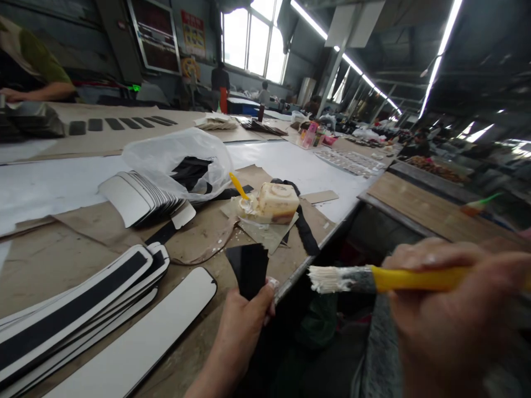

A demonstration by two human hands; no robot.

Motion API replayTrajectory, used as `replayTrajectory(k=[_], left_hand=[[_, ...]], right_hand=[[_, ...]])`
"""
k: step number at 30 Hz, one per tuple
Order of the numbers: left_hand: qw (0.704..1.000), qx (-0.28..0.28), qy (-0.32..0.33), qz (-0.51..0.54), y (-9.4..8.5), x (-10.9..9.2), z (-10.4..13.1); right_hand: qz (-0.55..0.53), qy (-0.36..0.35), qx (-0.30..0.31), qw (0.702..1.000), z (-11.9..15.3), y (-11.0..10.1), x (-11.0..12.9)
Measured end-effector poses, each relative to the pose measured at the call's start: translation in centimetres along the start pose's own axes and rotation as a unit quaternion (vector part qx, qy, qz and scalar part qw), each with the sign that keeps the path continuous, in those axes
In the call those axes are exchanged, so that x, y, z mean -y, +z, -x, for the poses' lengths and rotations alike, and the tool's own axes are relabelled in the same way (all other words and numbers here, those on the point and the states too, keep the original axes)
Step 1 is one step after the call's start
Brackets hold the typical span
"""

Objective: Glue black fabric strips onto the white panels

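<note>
My left hand (244, 309) grips a small fan of black strips (249, 268) between thumb and fingers near the table's front edge. In my right hand (440, 293), raised at the right, is a brush with a yellow handle (415, 278); its bristles (326, 279) are coated white and point left. Beyond my left hand a stained, glue-smeared container (279, 203) rests on a sheet, with a smaller yellow-handled tool (238, 186) leaning in the white paste beside it. One long white panel (145, 337) lies to the left of my left hand.
Long panels with black strips (74, 309) are stacked at the left. Behind them stand a fanned pile of white pieces (128, 198) and a clear plastic bag (166, 160) with black material. A person's arm (52, 91) shows at the far left. A wooden board (431, 204) lies at the right.
</note>
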State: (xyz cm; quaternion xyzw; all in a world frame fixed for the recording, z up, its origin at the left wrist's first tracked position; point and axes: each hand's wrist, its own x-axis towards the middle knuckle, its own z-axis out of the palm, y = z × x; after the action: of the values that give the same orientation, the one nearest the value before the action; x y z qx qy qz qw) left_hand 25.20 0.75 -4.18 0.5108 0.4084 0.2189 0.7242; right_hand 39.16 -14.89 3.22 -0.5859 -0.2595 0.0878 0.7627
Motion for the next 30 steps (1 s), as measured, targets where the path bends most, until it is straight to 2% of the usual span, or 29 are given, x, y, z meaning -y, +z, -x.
replayTrajectory(k=[2,5,7,11,20,23,27,30], left_hand=[[0.998,0.054,0.006,0.013,0.7,-0.8,0.8],[0.996,0.089,0.016,0.018,1.4,-1.8,1.6],[0.995,0.095,0.015,0.018,1.7,-2.2,1.9],[0.995,0.101,0.002,0.017,2.0,-2.9,2.6],[0.995,0.064,-0.033,0.069,2.4,-4.0,3.4],[0.995,0.045,-0.052,0.071,2.4,-3.6,3.1],[0.998,0.030,-0.047,0.018,2.3,-2.5,2.5],[0.998,0.029,-0.044,0.021,2.6,-2.1,2.4]], right_hand=[[-0.026,0.025,-0.014,0.999,-1.1,1.9,-0.3],[-0.072,0.066,-0.025,0.995,-2.4,4.3,-1.5],[-0.111,0.095,-0.037,0.989,-2.9,4.8,-2.5],[-0.163,0.128,-0.048,0.977,-3.3,4.3,-4.2],[-0.064,0.038,-0.078,0.994,-2.7,4.6,-4.1],[-0.032,-0.004,-0.077,0.997,-2.2,4.7,-3.6],[0.014,-0.069,-0.053,0.996,-1.3,4.8,-3.0],[0.059,-0.103,-0.051,0.992,-0.4,5.0,-2.8]])
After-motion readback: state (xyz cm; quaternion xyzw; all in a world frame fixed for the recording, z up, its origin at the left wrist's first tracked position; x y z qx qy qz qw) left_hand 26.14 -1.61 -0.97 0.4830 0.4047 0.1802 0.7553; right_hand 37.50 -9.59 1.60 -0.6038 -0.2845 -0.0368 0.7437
